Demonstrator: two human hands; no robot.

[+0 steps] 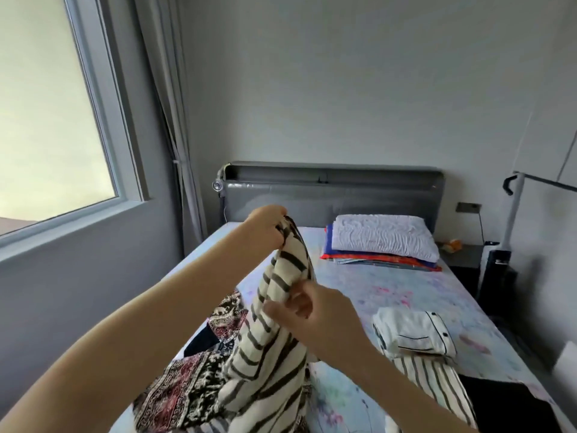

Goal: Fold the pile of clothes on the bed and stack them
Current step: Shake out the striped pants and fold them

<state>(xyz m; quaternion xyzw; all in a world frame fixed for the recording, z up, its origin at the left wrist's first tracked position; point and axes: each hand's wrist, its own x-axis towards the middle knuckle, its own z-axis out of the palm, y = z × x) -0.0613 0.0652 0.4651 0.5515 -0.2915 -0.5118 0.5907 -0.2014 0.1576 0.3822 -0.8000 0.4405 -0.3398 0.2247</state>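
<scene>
Pale floral sheet on the bed (406, 295). I see the shirt (274, 339), cream with dark stripes, held up over the bed's near left part, its lower end draping onto a patterned cloth (187, 385). Pillow (384, 235) sits on folded blankets (374, 259) by the headboard. Folded white top (415, 335) lies on striped fabric (437, 385) at right. Left hand (265, 226) grips the shirt's top, fingers curled tight. Right hand (321, 314), blurred, pinches a fold lower down.

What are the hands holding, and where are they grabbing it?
Both hold the striped garment. The left hand grips its bunched top end, raised up. The right hand pinches the fabric lower down, near the middle.
</scene>
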